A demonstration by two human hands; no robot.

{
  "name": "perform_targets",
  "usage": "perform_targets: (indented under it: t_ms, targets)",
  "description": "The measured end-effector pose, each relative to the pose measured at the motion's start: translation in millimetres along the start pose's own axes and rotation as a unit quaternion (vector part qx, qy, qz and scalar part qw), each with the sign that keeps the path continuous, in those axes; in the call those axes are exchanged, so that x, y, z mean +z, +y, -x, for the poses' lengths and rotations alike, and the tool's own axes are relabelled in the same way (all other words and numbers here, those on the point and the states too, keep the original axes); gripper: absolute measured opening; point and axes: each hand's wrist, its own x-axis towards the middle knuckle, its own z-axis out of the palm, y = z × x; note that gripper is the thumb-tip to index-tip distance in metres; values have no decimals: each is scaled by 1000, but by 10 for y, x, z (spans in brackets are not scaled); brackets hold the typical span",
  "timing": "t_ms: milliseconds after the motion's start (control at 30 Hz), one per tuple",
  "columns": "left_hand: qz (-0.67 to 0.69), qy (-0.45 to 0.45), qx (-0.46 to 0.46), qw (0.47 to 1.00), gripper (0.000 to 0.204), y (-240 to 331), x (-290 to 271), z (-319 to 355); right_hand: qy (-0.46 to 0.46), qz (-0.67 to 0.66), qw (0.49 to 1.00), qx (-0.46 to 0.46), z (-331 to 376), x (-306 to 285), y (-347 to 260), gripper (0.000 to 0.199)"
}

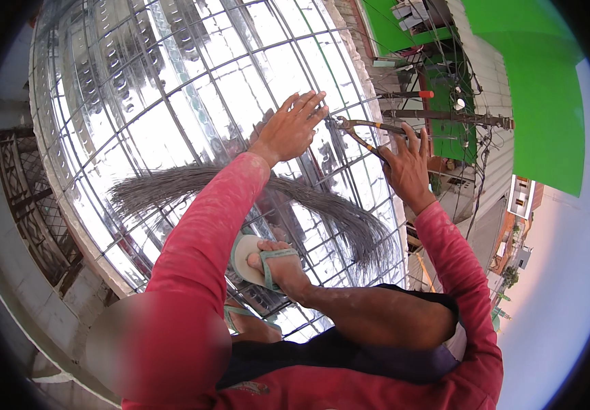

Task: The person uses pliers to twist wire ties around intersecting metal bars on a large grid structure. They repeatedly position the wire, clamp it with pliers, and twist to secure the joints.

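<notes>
My right hand (410,167) is closed around the handles of long pincers (361,124) with dark and orange-yellow grips. Their jaws meet the steel bar mesh (254,53) near a crossing by the slab's right edge. Just left of the jaws, my left hand (289,131) reaches over the mesh with its fingers stretched out. Whether its fingertips touch a wire cannot be made out. A long bundle of grey tie wire (350,220) lies across the bars, passing beneath my left forearm, its ends fanned out.
Shiny metal decking (138,154) lies under the bars. My sandalled foot (278,266) rests on the mesh. Past the right edge are a drop, tangled overhead cables (476,147) and a green wall (541,102). A grilled window (38,205) lies beyond the left edge.
</notes>
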Motion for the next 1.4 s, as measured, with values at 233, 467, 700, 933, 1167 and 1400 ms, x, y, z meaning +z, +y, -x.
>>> perform_targets:
  t_ms: [233, 467, 700, 933, 1167, 1400]
  targets:
    - [4, -6, -11, 1000, 54, -37, -8, 12, 14, 55, 995, -85, -218, -57, 167, 34]
    - [12, 20, -25, 999, 54, -43, 51, 23, -58, 158, 970, -177, -525, -445, 175, 32]
    - [23, 38, -29, 999, 53, -46, 117, 36, -391, -366, 828, 167, -863, -709, 79, 35]
    - [25, 30, -36, 999, 52, -38, 117, 27, -314, -199, 928, 16, -751, -678, 85, 68]
    - [16, 19, -38, 999, 54, -59, 109, 52, -218, 19, 968, -122, -1076, -752, 106, 37]
    - [23, 4, -39, 999, 56, -33, 62, 35, -297, -170, 935, -97, -1059, -663, 366, 37]
